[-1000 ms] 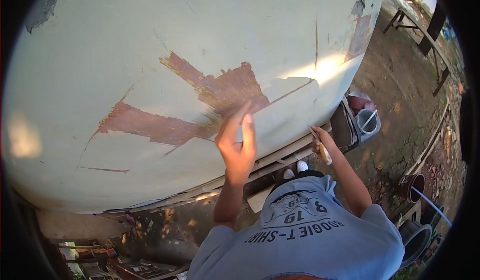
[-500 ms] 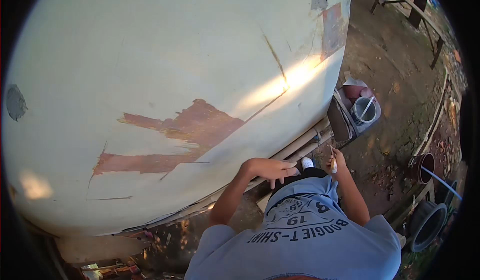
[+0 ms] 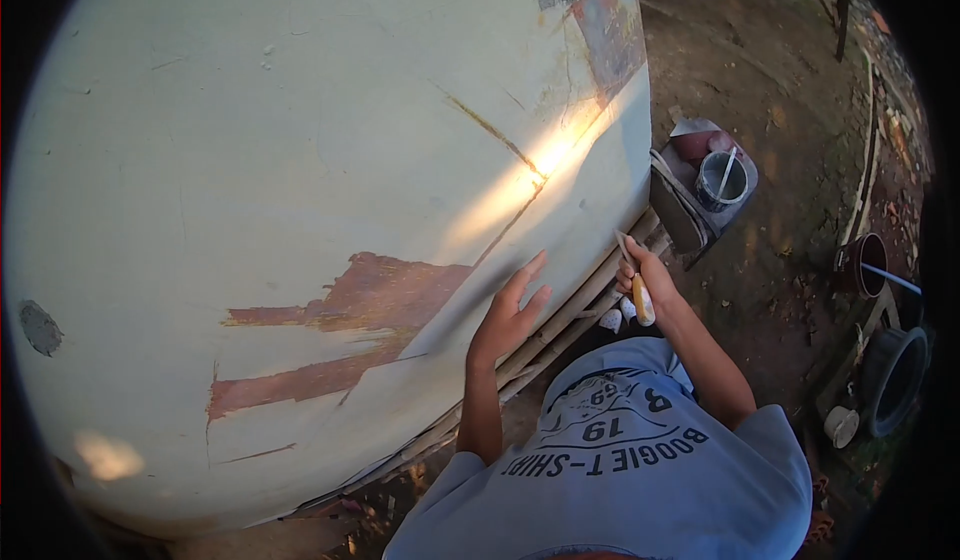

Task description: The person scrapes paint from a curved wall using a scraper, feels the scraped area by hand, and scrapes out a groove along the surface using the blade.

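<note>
A large pale wall panel [image 3: 290, 160] fills the left and middle of the view, with stripped reddish-brown patches [image 3: 390, 290] and dark cracks. Over its lower right edge is my left hand [image 3: 505, 320], open with fingers spread and holding nothing; whether it touches the surface I cannot tell. My right hand [image 3: 645, 275] is closed around what looks like a putty knife [image 3: 642, 302] with a worn yellowish handle. The narrow blade points up and away from me, close to the panel's edge.
Beyond the panel's right edge, a dark bucket [image 3: 722, 182] with a light stick stands on a grey support beside a reddish bundle. Farther right are a brown bucket [image 3: 860, 265] and a black basin [image 3: 895, 380]. Bamboo poles [image 3: 570, 320] run along the panel's lower edge.
Both hands have moved up and away from my body. My left hand now extends over the panel's edge with fingers spread; the putty knife has risen beside it. The view has shifted.
</note>
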